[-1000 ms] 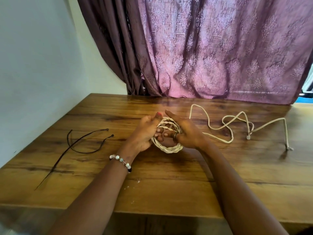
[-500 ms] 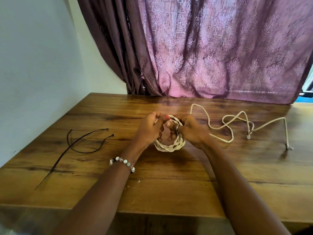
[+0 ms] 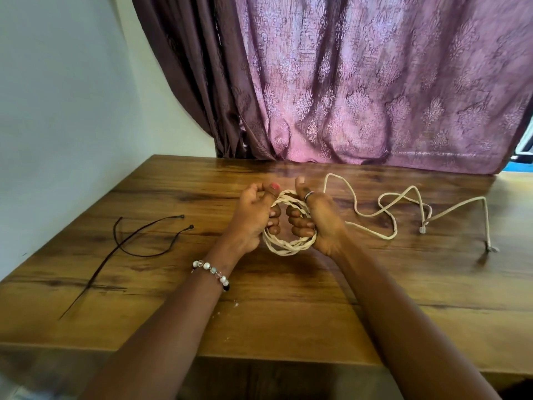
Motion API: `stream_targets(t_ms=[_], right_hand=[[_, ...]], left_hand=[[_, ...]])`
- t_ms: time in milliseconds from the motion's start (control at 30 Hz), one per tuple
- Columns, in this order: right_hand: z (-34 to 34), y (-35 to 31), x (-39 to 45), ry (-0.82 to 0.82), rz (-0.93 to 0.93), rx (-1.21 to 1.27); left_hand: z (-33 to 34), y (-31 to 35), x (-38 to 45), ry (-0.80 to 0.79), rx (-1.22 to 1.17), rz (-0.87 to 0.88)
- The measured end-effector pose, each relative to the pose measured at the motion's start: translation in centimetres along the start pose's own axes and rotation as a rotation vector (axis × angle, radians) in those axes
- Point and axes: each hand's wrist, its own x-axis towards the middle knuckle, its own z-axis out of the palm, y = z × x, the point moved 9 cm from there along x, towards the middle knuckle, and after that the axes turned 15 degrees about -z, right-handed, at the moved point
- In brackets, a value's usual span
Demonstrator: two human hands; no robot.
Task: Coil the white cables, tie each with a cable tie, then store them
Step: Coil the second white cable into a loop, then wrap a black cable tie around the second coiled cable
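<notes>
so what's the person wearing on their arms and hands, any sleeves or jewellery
No sleeves: both forearms are bare up to the frame edge. The left wrist carries a beaded bracelet of white, pearly and clear round beads with a dark bead at one end. The left hand has a thumbnail painted pink-red. The right hand wears a thin silver-coloured ring on its thumb. No watch or gloves show.

Cable ties [image 3: 135,241] left, loose cable [image 3: 403,215] right
</notes>
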Motion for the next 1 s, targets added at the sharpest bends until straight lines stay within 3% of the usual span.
stream_targets(t_ms=[167,267,433,633,700,867,1000], right_hand=[[0.1,-0.9,-0.2,0.060,-0.116,-0.244],[0.8,-0.8,-0.1,0.009,-0.152,-0.303],[2.6,-0.5,0.2,-0.031,-0.134,-0.277],[3.8,0.0,0.5,-0.042,-0.128,-0.224],[3.9,0.5,0.6,-0.023,-0.118,-0.226],[3.3,0.7,0.7,0.036,-0.116,-0.164],[3.1,0.9,0.4,0.057,-0.092,-0.130]], left_hand=[[-0.7,-0.2,-0.2,0.060,-0.019,-0.013],[-1.9,0.1,-0.4,0.145,0.068,0.016],[-3.5,2.3,-1.0,0.335,0.358,0.238],[-4.2,2.9,-2.9,0.298,0.356,0.218],[-5.3,3.6,-3.8,0.339,0.461,0.234],[-11.2,7.2,-6.6,0.678,0.910,0.365],[-14.4,6.3,-6.4,0.619,1.189,0.112]])
